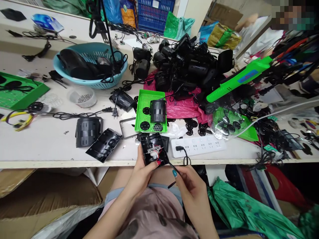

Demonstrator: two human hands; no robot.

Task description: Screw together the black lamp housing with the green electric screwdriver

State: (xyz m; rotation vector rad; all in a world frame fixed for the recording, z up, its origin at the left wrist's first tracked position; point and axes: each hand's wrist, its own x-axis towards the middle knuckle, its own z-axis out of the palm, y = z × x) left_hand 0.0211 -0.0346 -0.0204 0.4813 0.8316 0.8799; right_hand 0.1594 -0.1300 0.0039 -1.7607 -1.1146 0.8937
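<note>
In the head view my left hand grips an opened black plastic housing at the table's front edge. Red wires and a small pale part show inside it. A black cable runs from the housing's lower right corner into my right hand, whose fingers are closed on it. The cable's far part is hidden by the hand. Left of the housing lie a black shell half, inside up, and an upright black lamp-like unit. Behind it, another black unit rests in a green perforated tray.
A white power strip with a black plug stands close by on the right. Farther back are a blue basket, a tub of screws and a heap of black units on pink plastic. A green handheld tool hangs at right.
</note>
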